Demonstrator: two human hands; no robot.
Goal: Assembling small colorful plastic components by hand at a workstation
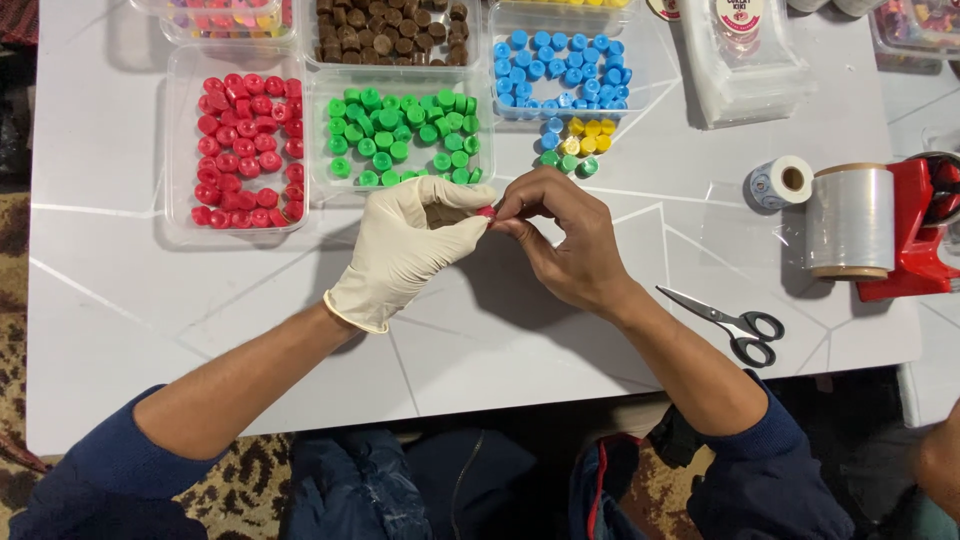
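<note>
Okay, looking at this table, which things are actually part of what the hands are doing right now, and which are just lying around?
In use:
left hand, in a white glove
right hand, bare
small red piece pinched between both
tray of red pieces, same kind

Lying about:
tray of green pieces
tray of blue pieces
scissors
film roll
small tape roll

My left hand (405,250), in a cream glove, and my bare right hand (565,240) meet over the white counter (150,300), pinching a small red piece (487,211) between their fingertips. Beyond them sit clear trays of red pieces (245,150), green pieces (400,135) and blue pieces (560,70). Scissors (725,322) lie to my right, near a roll of clear film (850,220) on a red holder (920,240).
</note>
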